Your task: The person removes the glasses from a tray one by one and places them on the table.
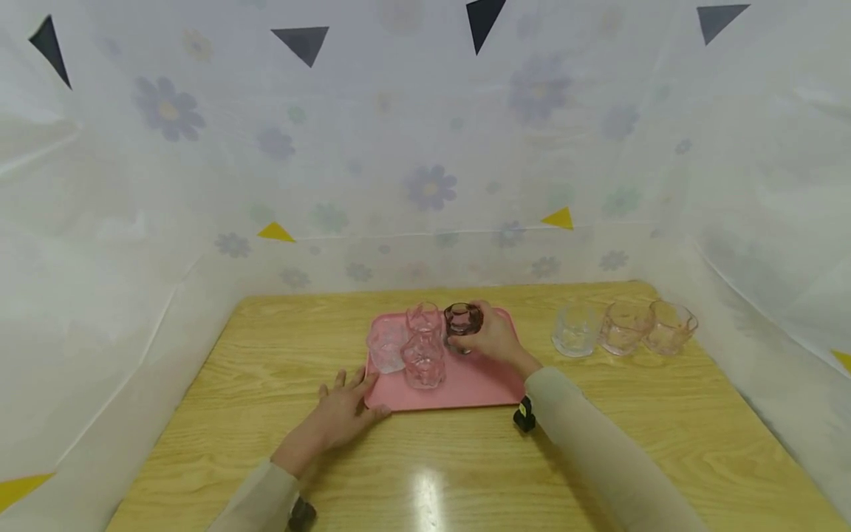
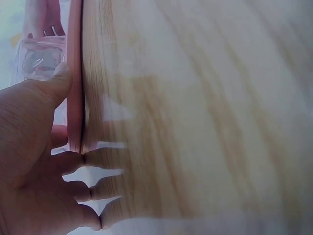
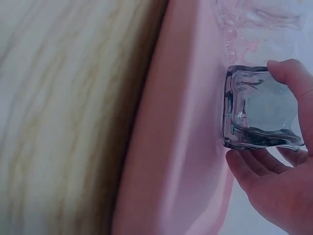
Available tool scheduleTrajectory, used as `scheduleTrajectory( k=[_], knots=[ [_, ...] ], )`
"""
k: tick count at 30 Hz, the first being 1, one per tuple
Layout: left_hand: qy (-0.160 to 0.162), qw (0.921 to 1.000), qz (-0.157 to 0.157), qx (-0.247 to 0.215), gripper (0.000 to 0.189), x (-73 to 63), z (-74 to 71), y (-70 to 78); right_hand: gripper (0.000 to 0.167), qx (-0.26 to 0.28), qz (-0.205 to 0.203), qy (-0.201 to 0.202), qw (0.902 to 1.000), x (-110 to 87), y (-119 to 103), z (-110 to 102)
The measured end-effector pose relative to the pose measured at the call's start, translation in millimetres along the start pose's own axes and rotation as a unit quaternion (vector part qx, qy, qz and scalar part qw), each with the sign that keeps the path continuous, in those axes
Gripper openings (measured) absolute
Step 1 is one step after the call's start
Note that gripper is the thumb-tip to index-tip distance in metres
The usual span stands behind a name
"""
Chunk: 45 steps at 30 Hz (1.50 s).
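In the head view my right hand (image 1: 492, 338) grips a dark smoky glass (image 1: 462, 319) by its side at the back of the pink tray (image 1: 465, 388). The right wrist view shows the thumb on one side of this squarish, thick-walled glass (image 3: 261, 107) and the fingers on the other, its base close against the tray. Left of it stand a pale pink glass (image 1: 423, 318), another pinkish glass (image 1: 423, 362) in front, and a clear glass (image 1: 385, 351). My left hand (image 1: 342, 410) rests spread at the tray's front left corner, thumb on the rim.
To the right, on the wooden table (image 1: 279, 355), a clear glass (image 1: 575, 332) and two pinkish glasses (image 1: 623, 329) stand in a row. White flower-printed sheeting (image 1: 425, 133) closes in the back and both sides.
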<state>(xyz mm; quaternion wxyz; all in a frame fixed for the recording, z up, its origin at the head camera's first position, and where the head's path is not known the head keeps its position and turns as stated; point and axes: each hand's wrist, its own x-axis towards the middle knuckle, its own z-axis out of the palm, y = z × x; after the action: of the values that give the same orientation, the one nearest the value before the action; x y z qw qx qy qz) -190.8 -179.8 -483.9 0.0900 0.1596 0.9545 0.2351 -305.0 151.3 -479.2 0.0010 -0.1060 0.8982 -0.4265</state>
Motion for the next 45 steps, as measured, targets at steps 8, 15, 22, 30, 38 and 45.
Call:
scheduleTrajectory(
  k=[8,15,22,30,38,45],
  knots=[
    [0.006,0.9999,0.007,-0.006,0.079,0.3,2.8,-4.3,0.091,0.017,-0.008,0.002,0.9998,-11.1,-3,-10],
    [0.037,0.9983,0.038,-0.025,0.082,-0.2,8.0,-8.1,0.097,-0.011,0.002,0.009,0.9999,-30.9,-2,-30],
    [0.019,0.9995,0.023,-0.013,0.079,-0.1,4.0,-2.8,0.094,-0.042,-0.009,0.018,0.9989,-57.6,7,-51],
    [0.002,1.0000,0.010,-0.001,0.078,1.0,3.7,-2.2,0.092,-0.064,-0.031,0.043,0.9966,-83.0,21,-69],
    [0.003,1.0000,0.008,-0.003,0.078,0.5,1.2,-2.3,0.096,-0.068,-0.008,0.044,0.9967,-106.2,38,-88],
    [0.004,1.0000,0.008,-0.001,0.078,0.8,0.1,-1.5,0.093,-0.076,-0.013,0.055,0.9955,-127.3,50,-102]
  ],
)
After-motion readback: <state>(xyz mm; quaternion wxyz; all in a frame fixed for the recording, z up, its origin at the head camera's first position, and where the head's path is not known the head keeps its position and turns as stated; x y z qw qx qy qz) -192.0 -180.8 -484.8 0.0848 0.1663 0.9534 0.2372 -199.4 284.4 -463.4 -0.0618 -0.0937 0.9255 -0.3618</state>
